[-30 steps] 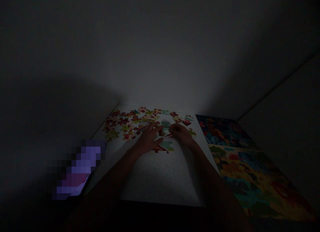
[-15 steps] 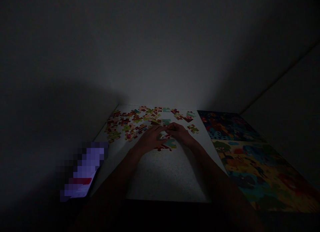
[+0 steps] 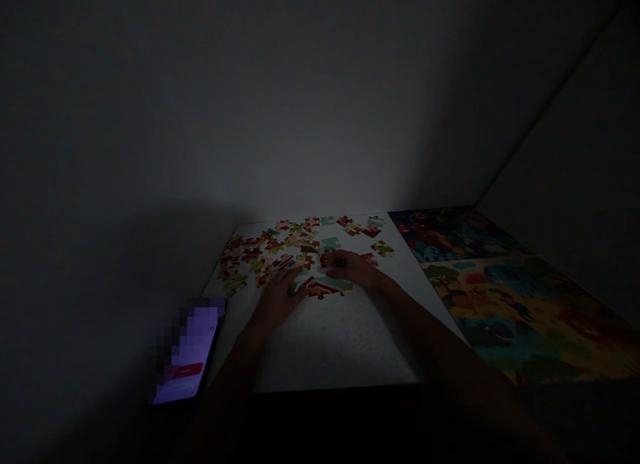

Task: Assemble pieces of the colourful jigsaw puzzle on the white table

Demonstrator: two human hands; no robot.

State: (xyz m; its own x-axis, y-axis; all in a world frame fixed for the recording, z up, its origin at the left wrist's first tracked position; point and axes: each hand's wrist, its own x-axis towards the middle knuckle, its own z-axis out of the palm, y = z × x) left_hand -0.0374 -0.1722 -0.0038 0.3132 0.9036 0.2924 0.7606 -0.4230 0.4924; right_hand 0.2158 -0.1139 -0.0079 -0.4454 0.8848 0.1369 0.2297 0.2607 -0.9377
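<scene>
In dim light, my right hand [image 3: 356,269] is closed above the white table, fingertips pinched at a dark red puzzle piece [image 3: 327,257]. My left hand [image 3: 278,296] rests with its fingers stretched and thumb apart, holding nothing that I can see. Its fingertips are beside several loose puzzle pieces [image 3: 260,254] spread over the far left. Between the hands lies a small joined strip of puzzle pieces [image 3: 325,289] in red, green and pale blue. Beyond my right hand sits a light blue-green piece [image 3: 331,243].
Two finished-looking picture panels lie to the right, a dark blue one [image 3: 457,234] behind a yellow one [image 3: 520,317]. A lit phone [image 3: 193,357], partly pixelated, is at the left edge of the white table [image 3: 340,357]. A pale wall [image 3: 320,117] rises behind.
My hands have moved apart. The left slid left and nearer me, its fingers spreading; the right moved slightly nearer, uncovering the joined strip. The view shifted a little.
</scene>
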